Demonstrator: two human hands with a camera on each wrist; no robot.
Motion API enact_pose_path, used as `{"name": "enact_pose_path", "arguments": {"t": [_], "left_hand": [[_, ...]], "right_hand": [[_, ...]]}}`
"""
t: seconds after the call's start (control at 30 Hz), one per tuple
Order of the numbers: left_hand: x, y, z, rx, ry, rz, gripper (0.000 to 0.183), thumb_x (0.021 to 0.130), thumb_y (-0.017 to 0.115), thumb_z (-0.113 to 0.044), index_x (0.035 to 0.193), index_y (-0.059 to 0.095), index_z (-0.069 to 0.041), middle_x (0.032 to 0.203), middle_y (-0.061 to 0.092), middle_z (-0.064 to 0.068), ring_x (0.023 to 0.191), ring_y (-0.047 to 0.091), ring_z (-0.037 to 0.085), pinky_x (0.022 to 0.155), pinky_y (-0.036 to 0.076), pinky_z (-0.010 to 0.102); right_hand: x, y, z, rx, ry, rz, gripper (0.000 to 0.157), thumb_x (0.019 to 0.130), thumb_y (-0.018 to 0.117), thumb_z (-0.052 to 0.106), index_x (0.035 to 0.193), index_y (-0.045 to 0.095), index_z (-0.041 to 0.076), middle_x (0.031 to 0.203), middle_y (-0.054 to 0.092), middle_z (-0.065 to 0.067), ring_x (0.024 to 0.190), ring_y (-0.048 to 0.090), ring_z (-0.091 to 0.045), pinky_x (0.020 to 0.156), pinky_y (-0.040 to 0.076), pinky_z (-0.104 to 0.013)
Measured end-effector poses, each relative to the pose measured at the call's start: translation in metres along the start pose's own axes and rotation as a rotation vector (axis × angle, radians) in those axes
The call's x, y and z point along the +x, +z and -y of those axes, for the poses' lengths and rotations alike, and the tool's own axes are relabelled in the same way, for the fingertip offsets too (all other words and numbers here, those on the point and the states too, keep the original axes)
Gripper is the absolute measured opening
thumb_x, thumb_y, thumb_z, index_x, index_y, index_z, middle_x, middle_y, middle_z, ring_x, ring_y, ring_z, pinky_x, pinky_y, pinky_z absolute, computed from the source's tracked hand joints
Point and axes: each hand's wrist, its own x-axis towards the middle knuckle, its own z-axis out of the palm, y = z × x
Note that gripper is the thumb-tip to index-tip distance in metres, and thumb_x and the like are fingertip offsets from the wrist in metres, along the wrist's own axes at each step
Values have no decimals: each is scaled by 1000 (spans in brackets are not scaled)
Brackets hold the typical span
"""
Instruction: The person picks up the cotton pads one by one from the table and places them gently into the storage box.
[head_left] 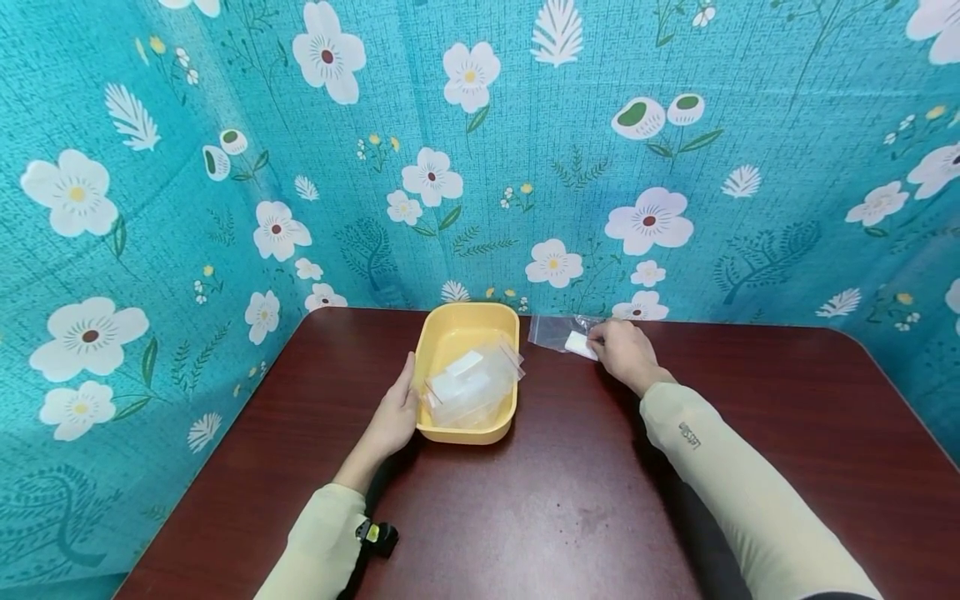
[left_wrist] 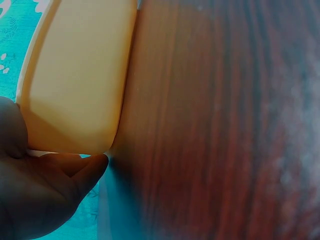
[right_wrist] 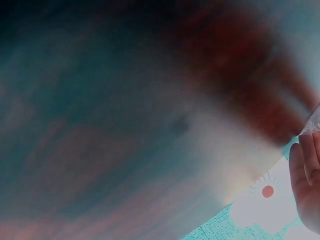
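Observation:
A yellow plastic bin (head_left: pixel 467 437) stands near the back edge of the table, holding several clear zip bags (head_left: pixel 480 383) with white pieces inside. My left hand (head_left: pixel 393 417) grips the bin's left side; from the left wrist, fingers (left_wrist: pixel 90 172) show against the bin's wall (left_wrist: pixel 75 80). To the bin's right, my right hand (head_left: pixel 628 354) pinches a clear zip bag (head_left: pixel 551 331) by its right part, beside a small white piece (head_left: pixel 581 345). In the right wrist view only part of the right hand (right_wrist: pixel 307 175) and a sliver of clear plastic (right_wrist: pixel 313 122) appear; the rest is blurred.
The dark red-brown wooden table (head_left: pixel 540 517) reaches back to a blue flowered cloth (head_left: pixel 480 167) that hangs behind it and on the left. A black strap device (head_left: pixel 378 536) is worn on the left sleeve.

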Motion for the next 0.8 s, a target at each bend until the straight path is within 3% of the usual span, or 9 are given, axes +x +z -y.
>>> {"name": "enact_pose_path", "arguments": {"t": [0.57,0.8], "left_hand": [[-1,0,0,-14,-9,-4,62,104,33,3,161,10,-5,165,15,16,150,17,28,120,16,47],[-1,-1,-1,-5,7,-9,62,104,33,4,161,10,-3,165,15,19,150,16,30,120,16,48]], "right_hand": [[0,2,-3,8,-17,-13,14,96,67,12,101,79,9,98,72,-13,89,66,-31,75,52,-48],[-2,-1,-1,11,-3,4,16,97,66,12,106,79,8,102,73,-12,94,67,-30,80,54,-49]]}}
